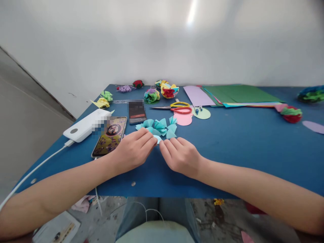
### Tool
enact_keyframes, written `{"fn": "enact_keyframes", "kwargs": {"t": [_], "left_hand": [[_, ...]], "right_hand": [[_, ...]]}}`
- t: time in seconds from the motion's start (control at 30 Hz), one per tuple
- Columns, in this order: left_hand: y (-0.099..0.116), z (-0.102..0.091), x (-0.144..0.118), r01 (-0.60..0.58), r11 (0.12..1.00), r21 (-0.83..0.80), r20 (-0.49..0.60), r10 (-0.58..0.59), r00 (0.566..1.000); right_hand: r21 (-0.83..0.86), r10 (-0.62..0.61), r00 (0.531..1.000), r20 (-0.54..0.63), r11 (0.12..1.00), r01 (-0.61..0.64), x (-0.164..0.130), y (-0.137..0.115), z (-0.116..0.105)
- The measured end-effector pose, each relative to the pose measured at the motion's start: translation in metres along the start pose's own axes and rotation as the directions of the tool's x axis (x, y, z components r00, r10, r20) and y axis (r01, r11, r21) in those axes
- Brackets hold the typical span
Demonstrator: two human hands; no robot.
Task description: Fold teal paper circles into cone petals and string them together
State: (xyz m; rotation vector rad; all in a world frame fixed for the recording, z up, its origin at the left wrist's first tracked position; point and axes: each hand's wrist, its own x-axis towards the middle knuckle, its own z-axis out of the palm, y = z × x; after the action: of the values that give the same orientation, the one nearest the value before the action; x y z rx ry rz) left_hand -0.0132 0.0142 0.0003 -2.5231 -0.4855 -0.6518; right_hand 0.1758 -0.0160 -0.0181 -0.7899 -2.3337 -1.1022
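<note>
Between my two hands is a small piece of light blue paper (157,138), held just above the table near its front. My left hand (135,148) pinches its left side, fingers curled. On the other side, my right hand (181,156) is closed with fingertips pressed together at the paper's edge. Most of the piece is hidden behind the fingers. Just beyond my hands lie several folded turquoise paper pieces (160,126) in a loose cluster.
Scissors (174,107) lie beyond the cluster, by pink (182,118) and pale green paper circles (204,113). Two phones (111,136) and a white power bank (86,125) with a cable sit left. Paper flowers (169,91) and stacked coloured paper (238,93) line the back.
</note>
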Motion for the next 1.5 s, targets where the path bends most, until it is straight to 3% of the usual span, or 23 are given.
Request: {"fn": "enact_keyframes", "kwargs": {"t": [0.17,0.5,0.97,1.17,1.33,1.5], "left_hand": [[-0.0029,-0.0009,-0.0013,-0.012,1.000,-0.024,-0.092,0.009,0.996],[-0.0062,-0.0052,0.0006,0.052,0.997,-0.055,-0.169,-0.060,0.984],[-0.0092,-0.0015,-0.0037,-0.169,0.981,0.092,-0.065,0.175,0.982],[-0.0082,-0.0015,-0.0018,-0.090,0.995,0.047,-0.025,0.092,0.995],[-0.0076,0.0009,-0.0039,-0.083,0.995,0.061,0.032,0.081,0.996],[-0.0059,0.0006,-0.0034,-0.087,0.989,0.116,0.018,0.085,0.996]], "right_hand": [[-0.009,-0.004,0.999,-0.043,1.000,0.004,0.0004,0.0053,0.0002],[-0.056,-0.037,0.996,-0.082,0.998,0.033,-0.0017,0.0088,-0.0001],[-0.097,-0.047,0.998,-0.040,0.994,0.043,-0.0010,0.0065,-0.0001],[-0.091,-0.051,0.995,-0.089,0.995,0.043,-0.0019,0.0081,-0.0024],[-0.046,-0.076,0.992,-0.103,0.996,0.071,-0.0023,0.0050,-0.0023],[-0.064,-0.078,0.995,-0.067,0.995,0.073,-0.0022,0.0012,-0.0027]]}}
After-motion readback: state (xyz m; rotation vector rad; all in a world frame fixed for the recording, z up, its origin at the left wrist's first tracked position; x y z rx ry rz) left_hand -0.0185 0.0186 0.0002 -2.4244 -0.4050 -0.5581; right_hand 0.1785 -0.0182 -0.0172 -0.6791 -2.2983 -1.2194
